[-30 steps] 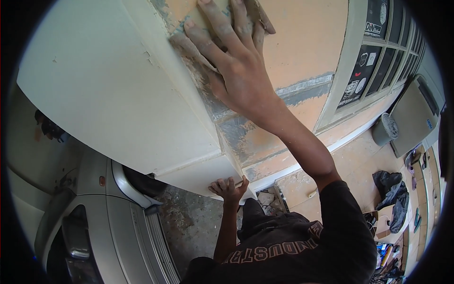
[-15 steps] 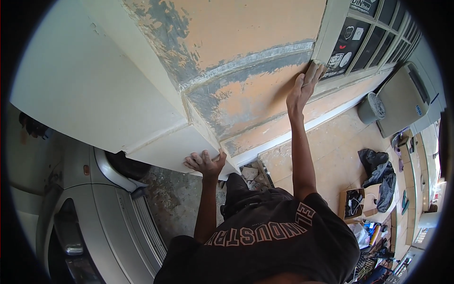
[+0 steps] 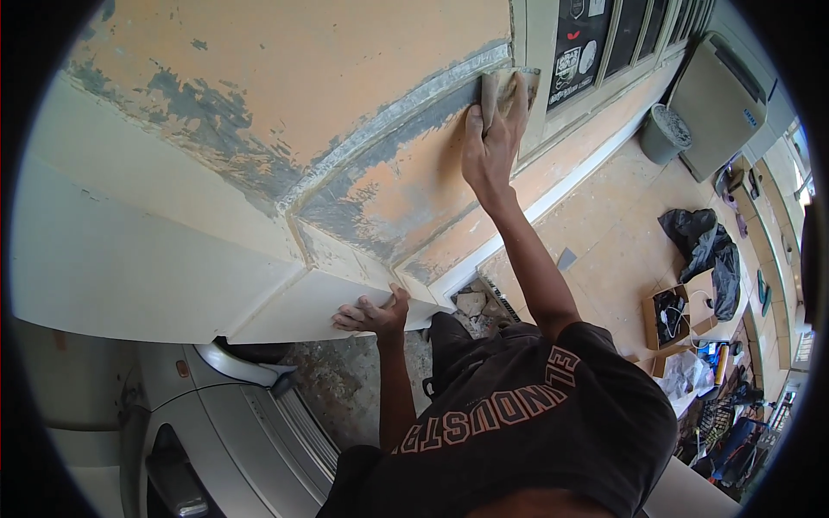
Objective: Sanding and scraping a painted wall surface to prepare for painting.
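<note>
My right hand [image 3: 495, 155] presses a folded piece of sandpaper [image 3: 498, 86] against the wall, with the thumb apart from the fingers on its face. The sandpaper lies at the right end of a pale raised band [image 3: 406, 114], beside the window frame [image 3: 537, 95]. Patches of grey filler [image 3: 341, 211] cover the peach wall [image 3: 380, 52] around the band. Lower left, my left hand [image 3: 377, 314] rests on the white wall [image 3: 259, 302] near its corner, fingers apart and bent, holding nothing. The wall side of the sandpaper is hidden.
A silver car [image 3: 233, 423] stands close on my left. On the tiled floor [image 3: 596, 224] to the right are a trowel-like grey piece [image 3: 566, 259], a black plastic bag [image 3: 717, 259] and an open cardboard box [image 3: 669, 319]. A bucket [image 3: 665, 135] stands by the far wall.
The view has swung, so the wall and both hands sit differently in the picture. My right hand remains at the band's right end by the window frame; my left hand stays on the white wall.
</note>
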A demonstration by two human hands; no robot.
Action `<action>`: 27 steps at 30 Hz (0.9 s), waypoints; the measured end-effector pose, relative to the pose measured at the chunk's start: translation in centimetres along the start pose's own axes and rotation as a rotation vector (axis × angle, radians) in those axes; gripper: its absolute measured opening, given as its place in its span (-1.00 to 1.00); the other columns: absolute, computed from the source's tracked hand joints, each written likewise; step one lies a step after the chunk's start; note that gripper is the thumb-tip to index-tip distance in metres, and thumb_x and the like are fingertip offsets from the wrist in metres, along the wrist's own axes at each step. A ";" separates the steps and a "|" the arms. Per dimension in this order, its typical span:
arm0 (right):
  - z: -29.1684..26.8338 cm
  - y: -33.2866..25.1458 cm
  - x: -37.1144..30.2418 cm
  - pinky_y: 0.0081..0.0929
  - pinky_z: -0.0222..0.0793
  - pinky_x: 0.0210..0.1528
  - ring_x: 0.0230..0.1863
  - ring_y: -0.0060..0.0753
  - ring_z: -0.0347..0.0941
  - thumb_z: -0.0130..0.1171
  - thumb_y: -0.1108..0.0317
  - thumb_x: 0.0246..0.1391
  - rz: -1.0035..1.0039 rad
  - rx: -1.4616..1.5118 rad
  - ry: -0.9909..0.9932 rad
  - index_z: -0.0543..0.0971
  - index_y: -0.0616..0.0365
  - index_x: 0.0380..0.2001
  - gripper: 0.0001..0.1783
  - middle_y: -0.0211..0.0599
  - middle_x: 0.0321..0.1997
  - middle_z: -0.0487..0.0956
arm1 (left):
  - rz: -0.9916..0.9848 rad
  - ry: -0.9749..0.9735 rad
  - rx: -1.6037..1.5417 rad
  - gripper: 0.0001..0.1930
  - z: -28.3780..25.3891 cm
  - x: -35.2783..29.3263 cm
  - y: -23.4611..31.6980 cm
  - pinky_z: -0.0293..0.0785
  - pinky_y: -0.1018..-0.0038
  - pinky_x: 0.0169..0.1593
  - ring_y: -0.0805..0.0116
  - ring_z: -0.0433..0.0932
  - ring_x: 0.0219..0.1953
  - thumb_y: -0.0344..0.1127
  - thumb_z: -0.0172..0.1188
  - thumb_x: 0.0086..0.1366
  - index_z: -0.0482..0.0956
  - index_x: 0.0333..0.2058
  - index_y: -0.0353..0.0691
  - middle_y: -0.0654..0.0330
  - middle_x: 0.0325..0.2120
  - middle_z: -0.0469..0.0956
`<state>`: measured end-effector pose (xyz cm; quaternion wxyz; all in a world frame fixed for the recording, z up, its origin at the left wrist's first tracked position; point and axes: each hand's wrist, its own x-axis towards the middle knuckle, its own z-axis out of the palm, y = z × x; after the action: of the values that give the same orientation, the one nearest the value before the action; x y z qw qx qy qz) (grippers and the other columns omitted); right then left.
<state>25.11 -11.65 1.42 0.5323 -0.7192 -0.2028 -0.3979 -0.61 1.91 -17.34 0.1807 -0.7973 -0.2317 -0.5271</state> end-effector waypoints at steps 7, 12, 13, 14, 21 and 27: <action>-1.2 1.4 1.5 0.05 -0.16 0.32 0.34 0.31 -0.11 -0.11 0.31 0.12 -0.113 -0.038 -0.081 0.44 -0.02 0.14 -0.52 0.29 0.31 0.02 | -0.008 0.015 0.011 0.00 0.7 0.4 0.0 -0.37 -0.32 0.22 -0.33 -0.33 0.35 0.00 0.25 -0.03 -0.12 0.32 -0.07 -0.22 0.33 -0.27; -2.0 -0.8 -1.8 0.06 -0.12 0.31 0.34 0.31 -0.08 -0.11 0.27 0.15 -0.239 -0.111 -0.243 0.45 -0.04 0.12 -0.55 0.28 0.33 0.00 | -0.018 0.042 -0.010 -0.02 0.4 0.1 -0.2 -0.35 -0.32 0.22 -0.34 -0.30 0.34 0.00 0.24 -0.03 -0.10 0.32 -0.05 -0.23 0.33 -0.25; -2.2 -0.1 -1.2 0.01 -0.09 0.31 0.33 0.31 -0.04 -0.08 0.24 0.15 -0.271 -0.093 -0.224 0.47 -0.03 0.10 -0.56 0.27 0.33 0.01 | -0.020 0.042 0.004 -0.02 0.2 0.1 -0.1 -0.35 -0.32 0.22 -0.34 -0.29 0.34 0.01 0.24 -0.02 -0.09 0.32 -0.06 -0.23 0.33 -0.24; -2.2 0.9 -0.2 0.01 -0.09 0.31 0.33 0.31 -0.04 -0.08 0.24 0.15 -0.274 -0.106 -0.216 0.47 -0.03 0.10 -0.56 0.27 0.33 0.01 | -0.023 0.041 0.018 -0.02 0.1 0.2 -0.1 -0.34 -0.32 0.22 -0.35 -0.28 0.34 0.01 0.24 -0.02 -0.09 0.32 -0.07 -0.23 0.33 -0.24; -2.0 1.5 0.7 -0.10 -0.05 0.31 0.32 0.28 -0.01 -0.11 0.21 0.17 -0.039 -0.013 -0.149 0.46 0.04 0.12 -0.54 0.27 0.32 0.02 | -0.024 0.039 0.012 -0.02 0.6 0.4 0.1 -0.35 -0.32 0.22 -0.35 -0.28 0.34 0.00 0.24 -0.01 -0.10 0.32 -0.07 -0.21 0.33 -0.27; -2.5 2.1 3.9 -0.11 -0.01 0.28 0.30 0.24 0.03 -0.13 0.20 0.19 0.007 -0.017 -0.061 0.39 0.11 0.16 -0.50 0.29 0.28 0.06 | -0.012 0.042 -0.001 -0.03 0.6 0.6 0.3 -0.35 -0.33 0.21 -0.36 -0.29 0.34 -0.01 0.24 0.00 -0.10 0.32 -0.11 -0.22 0.33 -0.27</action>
<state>28.06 -15.18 3.53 0.5209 -0.7363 -0.2130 -0.3756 0.17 2.12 -17.06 0.1819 -0.7849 -0.2321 -0.5449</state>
